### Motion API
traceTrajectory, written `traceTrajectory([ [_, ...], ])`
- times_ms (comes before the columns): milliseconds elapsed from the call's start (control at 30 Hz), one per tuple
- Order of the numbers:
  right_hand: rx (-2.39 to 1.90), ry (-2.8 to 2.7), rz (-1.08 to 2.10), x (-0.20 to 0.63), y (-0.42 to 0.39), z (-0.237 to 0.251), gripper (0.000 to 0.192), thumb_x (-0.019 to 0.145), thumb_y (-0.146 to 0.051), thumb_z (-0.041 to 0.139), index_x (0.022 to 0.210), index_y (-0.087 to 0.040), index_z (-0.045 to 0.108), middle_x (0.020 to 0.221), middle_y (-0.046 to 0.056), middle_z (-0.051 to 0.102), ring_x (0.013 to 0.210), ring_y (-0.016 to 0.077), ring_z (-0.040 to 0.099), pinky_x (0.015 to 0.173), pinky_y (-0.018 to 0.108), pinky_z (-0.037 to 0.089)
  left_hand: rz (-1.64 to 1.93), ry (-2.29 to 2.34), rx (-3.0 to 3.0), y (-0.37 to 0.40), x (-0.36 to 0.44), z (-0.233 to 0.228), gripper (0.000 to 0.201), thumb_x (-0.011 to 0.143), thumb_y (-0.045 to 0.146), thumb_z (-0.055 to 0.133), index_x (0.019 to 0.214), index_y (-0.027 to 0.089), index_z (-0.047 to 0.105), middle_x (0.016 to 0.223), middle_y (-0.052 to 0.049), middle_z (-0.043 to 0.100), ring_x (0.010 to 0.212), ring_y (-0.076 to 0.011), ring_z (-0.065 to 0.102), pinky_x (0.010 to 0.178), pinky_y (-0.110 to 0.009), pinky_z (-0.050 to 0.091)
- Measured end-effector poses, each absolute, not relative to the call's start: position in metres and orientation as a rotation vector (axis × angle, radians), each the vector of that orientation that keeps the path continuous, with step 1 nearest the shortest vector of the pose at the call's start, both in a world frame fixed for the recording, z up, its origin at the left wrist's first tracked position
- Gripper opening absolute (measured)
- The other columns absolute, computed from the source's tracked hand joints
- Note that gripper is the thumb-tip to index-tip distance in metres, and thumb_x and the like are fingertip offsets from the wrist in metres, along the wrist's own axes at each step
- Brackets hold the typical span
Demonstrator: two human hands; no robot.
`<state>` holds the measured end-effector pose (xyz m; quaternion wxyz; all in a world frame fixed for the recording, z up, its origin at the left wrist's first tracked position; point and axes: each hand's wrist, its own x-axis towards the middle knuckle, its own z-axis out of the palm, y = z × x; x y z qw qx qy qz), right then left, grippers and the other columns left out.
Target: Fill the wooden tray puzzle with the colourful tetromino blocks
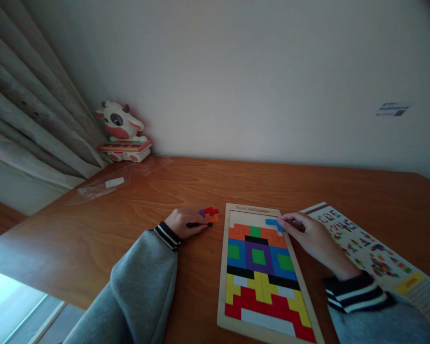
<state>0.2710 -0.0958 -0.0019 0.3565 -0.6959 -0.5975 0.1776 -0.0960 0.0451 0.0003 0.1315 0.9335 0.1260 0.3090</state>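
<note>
A wooden tray puzzle (221, 286) lies on the table, most of its frame filled with coloured block pieces. At its upper right corner my right hand (308, 236) pinches a blue puzzle piece (271, 222), which lies over the bare top strip of the tray. To the left of the tray, my left hand (186, 222) rests on the table with its fingers closed on a black puzzle piece (209, 224), partly covered by the fingers. Just beyond those fingertips are loose pieces: an orange piece (212, 218), a red piece (211, 210) and a purple piece (201, 212).
A printed pattern sheet (365, 243) lies to the right, partly under my right forearm. At the back left stands a cow toy with a keyboard (125, 134), with clear plastic wrap (96, 188) near it. Curtains (32, 105) hang at the left; a wall rises behind the table.
</note>
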Motion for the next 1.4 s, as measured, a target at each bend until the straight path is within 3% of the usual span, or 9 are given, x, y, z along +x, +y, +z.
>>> traceTrajectory([
  [400,-1.808,-1.530,0.490,0.268,-0.096,0.003,0.031,0.085,-0.052,0.057,0.089,-0.025,0.072,0.089,0.006,0.075,0.081,0.0253,0.069,0.074,0.039,0.054,0.890,0.714,2.775,0.052,-0.117,0.010,0.023,0.090,0.036,0.063,0.108,0.024,0.072,0.090,-0.003,0.076,0.080,-0.0157,0.070,0.076,-0.027,0.055],
  [633,-1.794,-1.528,0.470,0.268,-0.096,0.002,0.030,0.085,-0.052,0.058,0.088,-0.025,0.071,0.088,0.006,0.075,0.082,0.0252,0.069,0.073,0.038,0.055,0.819,0.470,2.772,0.054,-0.115,0.002,0.024,0.086,0.042,0.069,0.102,0.025,0.076,0.094,-0.005,0.077,0.084,-0.0167,0.072,0.077,-0.026,0.057],
  [967,-1.842,-1.569,0.450,0.269,-0.097,0.001,0.030,0.088,-0.050,0.055,0.092,-0.024,0.071,0.090,0.005,0.075,0.081,0.0247,0.068,0.073,0.038,0.052,0.830,0.438,2.727,0.051,-0.109,0.003,0.019,0.086,0.036,0.070,0.098,0.023,0.076,0.084,-0.003,0.077,0.073,-0.0153,0.072,0.071,-0.025,0.056],
  [1400,-1.823,-1.579,0.447,0.268,-0.097,0.001,0.032,0.088,-0.051,0.054,0.091,-0.023,0.070,0.088,0.006,0.074,0.078,0.0236,0.067,0.071,0.036,0.052,0.838,0.471,2.688,0.045,-0.102,0.005,0.019,0.086,0.037,0.069,0.097,0.022,0.074,0.084,-0.003,0.076,0.076,-0.0149,0.072,0.072,-0.024,0.055],
])
